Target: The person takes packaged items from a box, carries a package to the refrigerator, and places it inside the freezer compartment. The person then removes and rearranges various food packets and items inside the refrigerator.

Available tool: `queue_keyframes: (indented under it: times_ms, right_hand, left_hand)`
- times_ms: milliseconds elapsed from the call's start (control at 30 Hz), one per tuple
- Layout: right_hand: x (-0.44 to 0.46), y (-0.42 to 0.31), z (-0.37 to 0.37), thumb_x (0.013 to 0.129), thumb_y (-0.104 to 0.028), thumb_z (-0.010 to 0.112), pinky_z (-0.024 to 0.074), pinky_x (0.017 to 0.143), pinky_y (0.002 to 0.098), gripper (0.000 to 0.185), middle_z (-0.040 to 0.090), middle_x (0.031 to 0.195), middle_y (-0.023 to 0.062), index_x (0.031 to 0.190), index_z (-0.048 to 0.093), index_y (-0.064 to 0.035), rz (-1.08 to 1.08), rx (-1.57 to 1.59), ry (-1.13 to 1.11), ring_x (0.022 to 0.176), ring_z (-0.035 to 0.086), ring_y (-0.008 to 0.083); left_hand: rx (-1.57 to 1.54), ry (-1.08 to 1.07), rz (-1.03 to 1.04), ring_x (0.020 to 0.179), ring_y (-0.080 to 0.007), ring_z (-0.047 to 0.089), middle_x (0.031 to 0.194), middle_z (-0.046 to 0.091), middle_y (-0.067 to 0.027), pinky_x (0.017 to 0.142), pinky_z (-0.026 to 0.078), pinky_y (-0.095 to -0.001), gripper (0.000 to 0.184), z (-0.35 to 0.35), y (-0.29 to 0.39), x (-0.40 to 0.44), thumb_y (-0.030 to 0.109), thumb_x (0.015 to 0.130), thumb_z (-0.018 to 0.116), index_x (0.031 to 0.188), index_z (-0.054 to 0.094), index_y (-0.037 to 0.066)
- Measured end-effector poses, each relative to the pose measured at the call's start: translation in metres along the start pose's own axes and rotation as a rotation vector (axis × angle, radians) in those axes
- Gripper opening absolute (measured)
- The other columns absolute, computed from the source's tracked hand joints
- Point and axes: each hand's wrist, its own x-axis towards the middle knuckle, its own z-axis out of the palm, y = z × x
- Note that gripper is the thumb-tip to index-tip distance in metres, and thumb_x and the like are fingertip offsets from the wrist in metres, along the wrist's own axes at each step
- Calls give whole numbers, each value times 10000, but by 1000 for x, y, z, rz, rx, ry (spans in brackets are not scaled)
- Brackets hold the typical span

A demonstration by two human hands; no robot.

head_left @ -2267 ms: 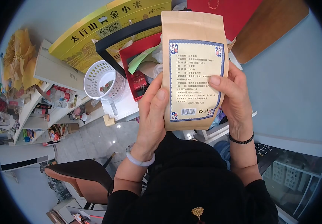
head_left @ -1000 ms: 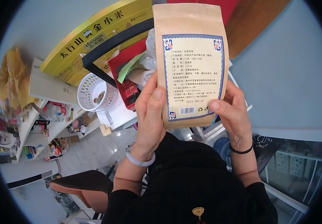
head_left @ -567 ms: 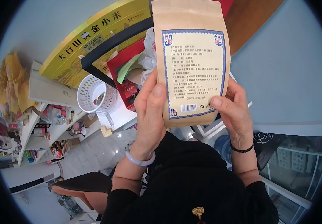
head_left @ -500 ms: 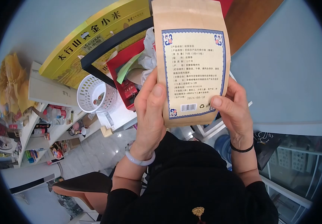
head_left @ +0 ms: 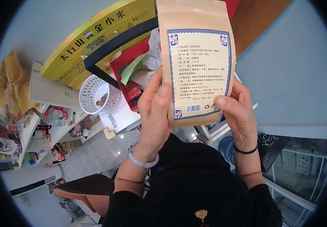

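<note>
A brown kraft paper bag (head_left: 198,75) is held up in front of me, its blue-bordered label with printed text, a barcode and a date facing me. My left hand (head_left: 156,104) grips the bag's left edge, thumb on the front and the other fingers hidden behind it. My right hand (head_left: 239,109) closes on the lower right edge, its thumb lying over the label's corner near the barcode. The bag's top runs out of the frame. A pale bangle circles my left wrist, and a dark beaded bracelet my right.
To the left of the bag, a red box (head_left: 127,92) holds crumpled white and green paper. A white perforated basket (head_left: 99,97) stands beside it, before a large yellow box (head_left: 95,38). Cluttered shelves (head_left: 53,125) fill the left side; a brown chair (head_left: 86,191) stands below.
The bag has shifted very slightly to the right in view, along with the surroundings. Both hands keep their hold on it.
</note>
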Motion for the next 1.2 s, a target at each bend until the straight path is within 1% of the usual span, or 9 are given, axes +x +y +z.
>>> queue_keyframes:
  times_ms: [467, 800, 1200]
  right_hand:
    - [8, 2, 2, 757, -133, 670, 414, 929, 304, 555, 581, 1124, 169, 1224, 456, 74, 14, 11, -29, 1045, 557, 197]
    - [11, -1, 3, 750, -134, 675, 413, 928, 303, 565, 578, 1127, 174, 1225, 454, 77, 25, -16, -31, 1049, 554, 194]
    - [11, -3, 3, 755, -107, 676, 420, 913, 289, 537, 598, 1088, 167, 1212, 462, 79, 4, -27, -9, 1009, 573, 177]
  left_hand:
    - [37, 10, 16, 1117, -156, 486, 1222, 500, -131, 937, 387, -272, 544, -6, 2, 2, 313, 945, 439, 1318, 349, -72]
    - [-23, 38, 11, 1102, -160, 512, 1214, 515, -120, 922, 413, -279, 552, -4, 0, 5, 346, 945, 450, 1318, 361, -51]
    - [-29, 59, -23, 1079, -155, 524, 1183, 529, -116, 903, 423, -273, 559, -6, -5, 8, 372, 936, 450, 1295, 381, -50]
